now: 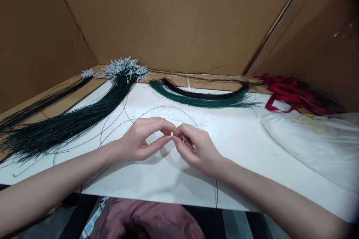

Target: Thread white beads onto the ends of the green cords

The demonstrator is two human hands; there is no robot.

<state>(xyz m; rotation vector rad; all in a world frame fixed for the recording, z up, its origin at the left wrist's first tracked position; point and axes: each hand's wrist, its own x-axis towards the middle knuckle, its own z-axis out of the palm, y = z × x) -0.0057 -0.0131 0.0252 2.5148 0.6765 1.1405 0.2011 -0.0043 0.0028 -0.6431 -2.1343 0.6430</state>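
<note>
My left hand (148,137) and my right hand (198,147) meet above the middle of the white table, thumb and forefinger of each pinched together. A thin dark wire (168,106) arcs behind them and runs down into my right hand. A small pale bit shows between the fingertips, too small to make out. What my left fingers pinch is hidden. Just beyond the hands, small white beads (168,115) lie scattered on the white tabletop (134,179).
Green wires with white beaded tips (125,69) lie at left, beside a smaller dark bundle (50,99). Curved bundles of green wire (196,101) and black wire (207,95) lie behind. At right are red ribbon (291,91) and a clear plastic bag (314,145). Cardboard walls (179,18) enclose the table.
</note>
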